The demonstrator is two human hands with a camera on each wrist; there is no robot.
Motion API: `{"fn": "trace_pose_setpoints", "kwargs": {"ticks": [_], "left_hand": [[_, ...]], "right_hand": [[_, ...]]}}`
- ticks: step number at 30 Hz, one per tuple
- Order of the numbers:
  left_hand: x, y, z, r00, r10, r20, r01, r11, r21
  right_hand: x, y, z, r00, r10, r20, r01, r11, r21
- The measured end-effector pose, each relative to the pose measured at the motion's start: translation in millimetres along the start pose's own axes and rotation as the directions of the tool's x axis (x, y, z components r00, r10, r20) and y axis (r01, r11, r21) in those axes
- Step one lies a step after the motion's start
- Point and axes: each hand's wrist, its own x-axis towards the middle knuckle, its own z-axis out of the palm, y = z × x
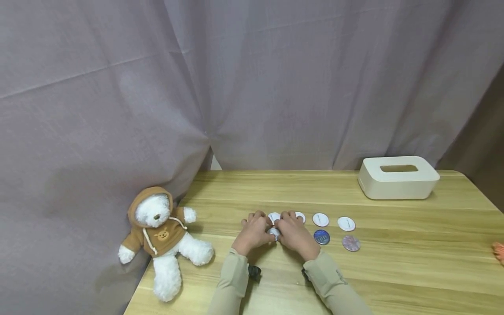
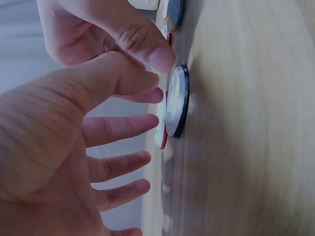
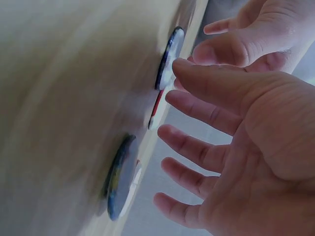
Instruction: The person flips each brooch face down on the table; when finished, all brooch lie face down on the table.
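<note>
Both hands meet over a small round badge (image 1: 274,233) on the wooden table (image 1: 393,271). In the left wrist view this dark-rimmed badge (image 2: 177,101) has a white back and leans slightly off the wood. My left hand (image 2: 88,142) has its thumb tip at the badge's rim and its other fingers (image 2: 123,164) spread straight. The right hand's thumb (image 2: 147,49) touches the rim from the other side. In the right wrist view my right hand (image 3: 231,147) also has its fingers straight and apart, thumb (image 3: 197,73) against the badge (image 3: 170,56).
Several more badges lie in two rows just right of the hands: white ones (image 1: 320,219), a blue one (image 1: 321,237) and a purple one (image 1: 351,243). A teddy bear (image 1: 161,236) in a brown hoodie sits at the table's left edge. A white tissue box (image 1: 397,177) stands at the back right, before a grey curtain (image 1: 252,87).
</note>
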Motion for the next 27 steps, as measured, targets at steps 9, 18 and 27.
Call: {"fn": "trace_pose_setpoints", "kwargs": {"ticks": [9, 18, 27], "left_hand": [[3.2, 6.8, 1.0, 0.996, 0.059, -0.066, -0.057, 0.998, 0.025], [1.4, 14.0, 7.9, 0.992, 0.063, -0.109, -0.063, 0.998, 0.004], [5.6, 25.2, 3.8, 0.991, 0.098, -0.092, -0.095, 0.995, 0.035]], "right_hand": [[0.3, 2.9, -10.8, 0.999, 0.039, 0.022, -0.039, 0.999, 0.013], [-7.4, 15.6, -29.5, 0.996, 0.078, 0.05, -0.078, 0.997, -0.004], [-17.4, 29.3, -48.5, 0.99, 0.128, 0.058, -0.127, 0.992, -0.011]]}}
